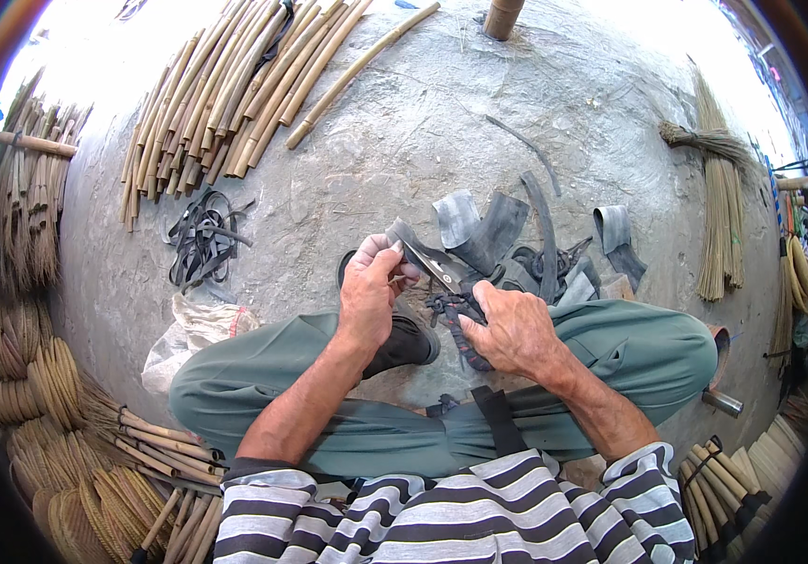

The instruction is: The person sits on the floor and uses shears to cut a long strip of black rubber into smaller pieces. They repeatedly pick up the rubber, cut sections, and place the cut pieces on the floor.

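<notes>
Between finger and thumb, my left hand [370,282] pinches a dark grey rubber strip [407,239]. My right hand [509,329] is wrapped round the dark, wrapped-looking handles of a pair of scissors [443,276]. Their blades point up and left, along the strip at my left fingertips; whether they are cutting into it I cannot tell. Just beyond my hands lie wide curled pieces of rubber sheet [486,226] and a long narrow strip [543,226]. Another curled rubber piece [618,240] rests farther right. Part of the rubber pile is hidden behind my right hand.
Bamboo poles [225,94] are stacked at the far left, with a tangle of black strips [204,239] below them. A whitish sack [199,329] lies by my left knee. Broom bundles [719,207] lie at the right; woven brooms [56,385] crowd the left side.
</notes>
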A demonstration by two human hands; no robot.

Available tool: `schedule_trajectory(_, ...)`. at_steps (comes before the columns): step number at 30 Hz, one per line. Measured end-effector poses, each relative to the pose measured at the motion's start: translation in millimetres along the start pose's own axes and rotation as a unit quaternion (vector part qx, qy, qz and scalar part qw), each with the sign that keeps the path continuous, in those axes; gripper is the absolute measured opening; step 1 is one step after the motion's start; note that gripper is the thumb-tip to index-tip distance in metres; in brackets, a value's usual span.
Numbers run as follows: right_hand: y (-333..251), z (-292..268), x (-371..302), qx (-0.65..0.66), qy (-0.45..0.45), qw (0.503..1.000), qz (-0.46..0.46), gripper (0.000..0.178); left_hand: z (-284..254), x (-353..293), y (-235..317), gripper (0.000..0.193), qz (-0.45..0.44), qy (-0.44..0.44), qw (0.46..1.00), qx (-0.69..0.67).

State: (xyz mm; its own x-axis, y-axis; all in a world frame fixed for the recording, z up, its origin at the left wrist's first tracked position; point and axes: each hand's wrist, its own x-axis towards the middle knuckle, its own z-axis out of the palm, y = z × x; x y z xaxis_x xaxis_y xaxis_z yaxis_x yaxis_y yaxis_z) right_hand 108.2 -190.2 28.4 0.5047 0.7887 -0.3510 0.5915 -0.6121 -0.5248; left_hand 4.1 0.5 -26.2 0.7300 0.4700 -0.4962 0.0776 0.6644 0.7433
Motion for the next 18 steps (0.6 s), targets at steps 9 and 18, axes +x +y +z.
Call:
schedule_trajectory(9, 4, 5, 3, -0.043, 0.139, 0.985, -0.092, 0.046, 10, -8, -6, 0.022, 0.073, -0.071, 0.994, 0.049)
schedule_trajectory(18, -1, -1, 1, -0.005, 0.009, 1.0, 0.0, 0.044, -2, 0, -1, 0.01, 0.012, -0.008, 1.0, -0.025)
